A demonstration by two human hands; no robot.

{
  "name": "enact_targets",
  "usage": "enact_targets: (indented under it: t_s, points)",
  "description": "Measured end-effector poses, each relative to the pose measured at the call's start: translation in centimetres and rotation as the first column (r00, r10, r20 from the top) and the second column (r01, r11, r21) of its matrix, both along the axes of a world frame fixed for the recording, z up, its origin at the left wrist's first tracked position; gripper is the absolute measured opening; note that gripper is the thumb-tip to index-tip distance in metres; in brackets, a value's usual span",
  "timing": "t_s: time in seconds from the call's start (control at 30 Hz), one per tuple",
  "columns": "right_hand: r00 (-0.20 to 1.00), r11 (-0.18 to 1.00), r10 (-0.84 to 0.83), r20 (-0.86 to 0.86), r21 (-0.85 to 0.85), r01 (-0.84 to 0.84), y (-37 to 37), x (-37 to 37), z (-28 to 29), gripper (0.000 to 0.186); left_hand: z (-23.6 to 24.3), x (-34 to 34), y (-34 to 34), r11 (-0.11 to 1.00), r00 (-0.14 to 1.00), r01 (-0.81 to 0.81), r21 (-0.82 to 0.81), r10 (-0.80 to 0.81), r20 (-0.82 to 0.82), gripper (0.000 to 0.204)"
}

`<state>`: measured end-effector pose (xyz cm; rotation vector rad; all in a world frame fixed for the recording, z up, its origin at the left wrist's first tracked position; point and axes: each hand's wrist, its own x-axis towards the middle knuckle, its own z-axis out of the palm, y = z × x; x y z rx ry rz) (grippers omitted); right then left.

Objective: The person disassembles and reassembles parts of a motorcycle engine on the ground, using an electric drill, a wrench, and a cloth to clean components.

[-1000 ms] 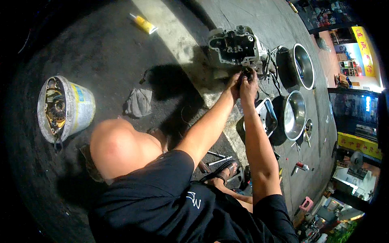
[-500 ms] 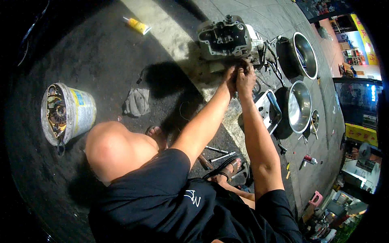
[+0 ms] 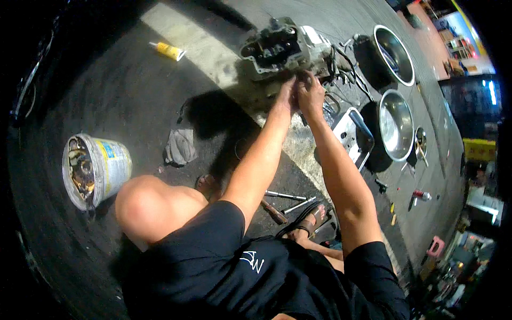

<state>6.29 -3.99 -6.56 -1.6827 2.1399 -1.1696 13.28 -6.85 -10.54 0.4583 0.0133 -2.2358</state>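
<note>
A greasy metal engine (image 3: 314, 49) lies on the ground ahead of me, its open cavity facing up and left. Both hands meet at the engine's near side, close against its lower edge. My right hand (image 3: 310, 97) has its fingers curled and pressed together; whatever they grip is too small and dark to name. Right beside it, my left hand (image 3: 288, 95) reaches in against the casing, its fingertips blurred and partly hidden. Dark cables (image 3: 349, 66) run out from the engine's right side.
Two steel basins (image 3: 396, 152) and a white metal tray (image 3: 346, 130) stand to the right. At the left are a bucket of engine parts (image 3: 114, 166), a grey rag (image 3: 181, 146) and a yellow tube (image 3: 169, 51). A hammer (image 3: 274, 212) and metal bars (image 3: 286, 196) lie near my feet.
The view has tilted and shifted, so the engine and hands appear farther left and the bucket lower. Both hands stay together at the engine's near side.
</note>
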Motion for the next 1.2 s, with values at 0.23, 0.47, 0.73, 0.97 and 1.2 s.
enact_targets:
  t_s: [0.23,0.47,0.73,0.97,1.2]
  points:
    - [0.997,0.995,0.073,0.023,0.07,-0.075,0.2,0.3,1.3,0.035,-1.6,0.9,-1.4,0.998,0.999,0.003,0.06,-0.005,0.037,0.027]
    - [0.991,0.943,-0.004,0.132,0.33,-0.04,7.1,-5.1,-0.7,0.039,-2.5,-2.2,5.4,0.984,0.89,0.173,-0.046,-0.136,0.435,0.022]
    - [0.85,0.744,-0.414,0.325,0.658,0.111,19.7,-20.8,-2.2,0.026,-4.9,-12.6,14.5,0.727,0.653,0.636,-0.26,-0.326,0.684,0.026]
    - [0.222,0.913,-0.361,0.906,0.295,0.281,17.0,-19.6,-0.9,0.033,-4.9,-9.7,11.0,0.78,0.607,0.582,-0.23,-0.228,0.761,0.027]
    - [0.723,0.811,-0.181,0.666,0.517,-0.273,11.6,-0.7,-7.8,0.036,9.7,-0.8,4.5,0.567,0.544,0.078,-0.82,0.665,0.512,0.005]
